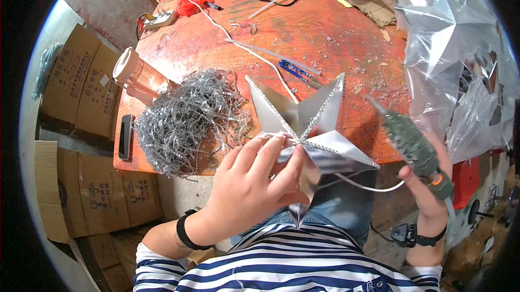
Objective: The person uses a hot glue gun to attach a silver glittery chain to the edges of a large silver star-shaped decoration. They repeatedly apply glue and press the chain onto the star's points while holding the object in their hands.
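Note:
A shiny silver five-pointed star (319,113) lies at the table's front edge, its lowest point hanging over my lap. Silver beaded trim (325,102) runs along several of its ridges to the centre. My left hand (257,170) grips the star, fingertips bent against its middle and covering its left arm. Off to the right, my right hand (433,178) is wrapped round a dark green glue gun (409,137). The nozzle points up and left, apart from the star. A tangled heap of silver tinsel trim (187,121) sits left of the star.
A lidded cup (142,75) and a phone (125,137) stand beside the tinsel. A blue cutter (295,70) and clear glue sticks (276,56) lie beyond the star. A white cord (233,40) crosses the table. Silver sheets (444,48) crowd the right; cardboard boxes (103,192) stack at left.

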### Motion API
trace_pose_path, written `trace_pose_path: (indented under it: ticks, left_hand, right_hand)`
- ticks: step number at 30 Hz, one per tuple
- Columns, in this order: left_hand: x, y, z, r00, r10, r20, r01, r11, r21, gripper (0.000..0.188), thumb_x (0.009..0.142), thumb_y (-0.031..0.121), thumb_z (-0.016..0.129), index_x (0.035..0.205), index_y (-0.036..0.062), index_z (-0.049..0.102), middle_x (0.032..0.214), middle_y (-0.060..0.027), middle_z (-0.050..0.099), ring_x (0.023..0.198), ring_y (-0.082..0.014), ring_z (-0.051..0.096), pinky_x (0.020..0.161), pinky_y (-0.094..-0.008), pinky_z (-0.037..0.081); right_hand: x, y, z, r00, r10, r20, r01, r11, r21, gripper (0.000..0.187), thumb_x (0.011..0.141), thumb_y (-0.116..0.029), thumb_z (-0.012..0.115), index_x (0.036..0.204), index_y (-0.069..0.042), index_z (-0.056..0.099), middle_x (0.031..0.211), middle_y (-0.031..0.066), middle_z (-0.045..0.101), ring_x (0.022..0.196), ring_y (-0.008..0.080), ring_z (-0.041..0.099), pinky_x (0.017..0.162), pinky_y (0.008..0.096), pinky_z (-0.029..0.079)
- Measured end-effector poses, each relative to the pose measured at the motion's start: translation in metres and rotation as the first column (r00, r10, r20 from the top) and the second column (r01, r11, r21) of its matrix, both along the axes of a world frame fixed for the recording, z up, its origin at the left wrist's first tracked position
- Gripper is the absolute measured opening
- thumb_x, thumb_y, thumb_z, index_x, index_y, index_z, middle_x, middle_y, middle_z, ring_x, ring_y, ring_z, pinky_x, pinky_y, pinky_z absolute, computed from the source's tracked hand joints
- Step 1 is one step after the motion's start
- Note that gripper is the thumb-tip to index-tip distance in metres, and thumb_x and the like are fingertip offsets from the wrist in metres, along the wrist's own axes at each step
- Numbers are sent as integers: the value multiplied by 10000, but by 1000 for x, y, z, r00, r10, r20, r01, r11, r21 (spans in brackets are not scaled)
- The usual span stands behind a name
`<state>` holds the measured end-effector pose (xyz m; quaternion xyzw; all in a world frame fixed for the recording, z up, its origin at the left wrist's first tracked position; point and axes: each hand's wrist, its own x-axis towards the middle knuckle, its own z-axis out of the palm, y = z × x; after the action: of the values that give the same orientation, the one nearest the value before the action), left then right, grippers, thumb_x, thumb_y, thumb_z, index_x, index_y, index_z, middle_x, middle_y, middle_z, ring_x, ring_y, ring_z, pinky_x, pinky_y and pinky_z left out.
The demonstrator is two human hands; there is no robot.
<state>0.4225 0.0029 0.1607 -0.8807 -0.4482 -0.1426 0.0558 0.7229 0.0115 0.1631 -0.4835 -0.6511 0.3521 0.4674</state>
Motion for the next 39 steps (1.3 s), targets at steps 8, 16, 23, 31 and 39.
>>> trace_pose_path:
  ticks: [8,16,23,31,39]
  left_hand:
    - [-22,-3,-15,952,18,304,7,997,-80,768,718,574,702,1249,39,556,1224,-154,594,1078,-334,603,902,-422,478]
    - [-57,-20,-42,776,89,624,-73,996,-52,366,884,86,621,1230,2,540,1149,-204,621,1011,-358,619,881,-428,488]
    - [-86,-33,-63,732,207,649,-227,972,-53,385,807,-142,495,1156,13,541,908,-145,607,799,-278,590,748,-367,482]
    - [-91,-43,-71,722,287,629,-277,954,-117,241,920,-90,470,1137,14,471,915,-119,555,798,-205,533,741,-318,459]
    - [-104,-55,-87,654,445,612,-310,896,-320,252,927,-58,582,1129,9,447,1055,-136,556,1002,-187,574,932,-319,461]
  right_hand:
    - [-38,12,13,908,208,364,-315,911,267,796,486,-714,759,831,-7,631,774,107,664,764,316,690,695,358,550]
    - [-57,13,21,831,140,538,-324,908,264,873,507,-853,591,781,-24,577,698,105,619,656,297,649,603,342,527]
    - [-60,16,13,814,74,576,-322,884,340,878,520,-855,585,764,-12,565,683,103,601,621,285,619,572,343,504]
    - [-64,17,11,822,82,564,-301,902,308,869,519,-864,576,741,-23,562,670,91,597,609,279,599,564,343,483]
    - [-56,10,13,801,70,595,-256,938,234,876,471,-901,532,692,-53,557,630,51,543,573,259,536,537,348,413]
